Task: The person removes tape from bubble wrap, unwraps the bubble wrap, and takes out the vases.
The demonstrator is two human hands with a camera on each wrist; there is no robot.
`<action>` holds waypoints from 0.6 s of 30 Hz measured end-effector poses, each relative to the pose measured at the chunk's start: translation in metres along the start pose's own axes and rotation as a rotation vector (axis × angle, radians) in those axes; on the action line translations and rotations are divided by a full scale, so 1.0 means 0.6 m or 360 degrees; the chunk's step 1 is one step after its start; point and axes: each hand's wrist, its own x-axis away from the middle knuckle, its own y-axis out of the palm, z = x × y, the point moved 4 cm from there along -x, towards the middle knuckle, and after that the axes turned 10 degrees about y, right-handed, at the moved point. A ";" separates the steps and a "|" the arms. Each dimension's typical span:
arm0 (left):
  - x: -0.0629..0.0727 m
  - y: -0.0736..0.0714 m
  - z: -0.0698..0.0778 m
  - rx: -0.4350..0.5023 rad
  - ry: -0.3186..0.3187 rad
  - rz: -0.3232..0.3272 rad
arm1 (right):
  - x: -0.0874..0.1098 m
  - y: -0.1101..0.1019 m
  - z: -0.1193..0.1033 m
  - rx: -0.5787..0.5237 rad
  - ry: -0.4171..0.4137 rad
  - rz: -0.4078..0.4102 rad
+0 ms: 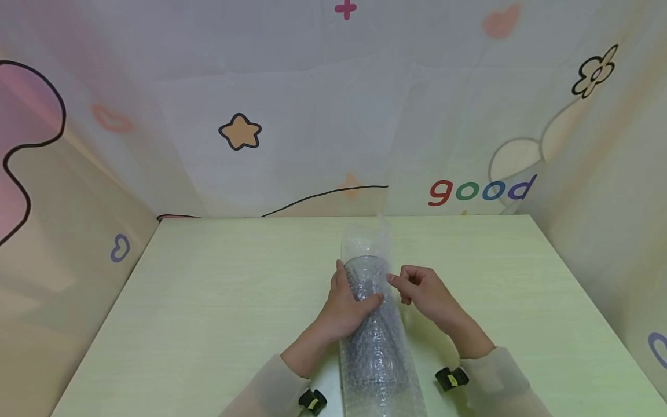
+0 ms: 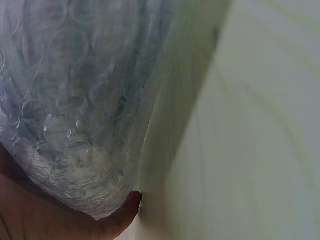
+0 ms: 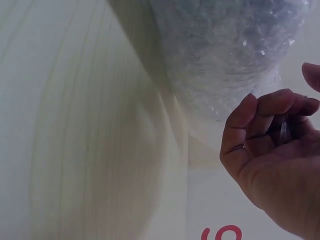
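Observation:
A tall, tapering clear vessel (image 1: 372,336), its round rim facing the far side, lies on the table inside bubble wrap (image 1: 365,237). The wrap reaches past both ends of it. My left hand (image 1: 344,307) grips the bundle near the rim, thumb across the top and fingers along the left side. In the left wrist view the left thumb (image 2: 117,220) presses on the bubbled surface. Beside the wrap's right edge, my right hand (image 1: 424,292) has curled fingers, thumb tip right at the edge. A thin strip of clear film (image 3: 284,131) shows between those curled fingers.
The pale wood-grain table (image 1: 224,301) extends to both sides of the bundle. A printed cloth (image 1: 312,145) hangs behind it and along the sides. Black wrist cameras (image 1: 451,379) sit by both sleeves.

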 end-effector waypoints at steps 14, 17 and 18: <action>-0.003 -0.001 -0.001 -0.0008 0.0050 -0.0002 | 0.001 0.024 -0.015 0.0222 -0.0017 -0.0028; -0.002 -0.001 0.000 -0.0004 0.0052 -0.0005 | 0.001 0.027 -0.018 0.0277 -0.0013 -0.0027; -0.002 -0.001 0.001 0.0002 0.0057 -0.0005 | 0.001 0.028 -0.019 0.0287 -0.0011 -0.0030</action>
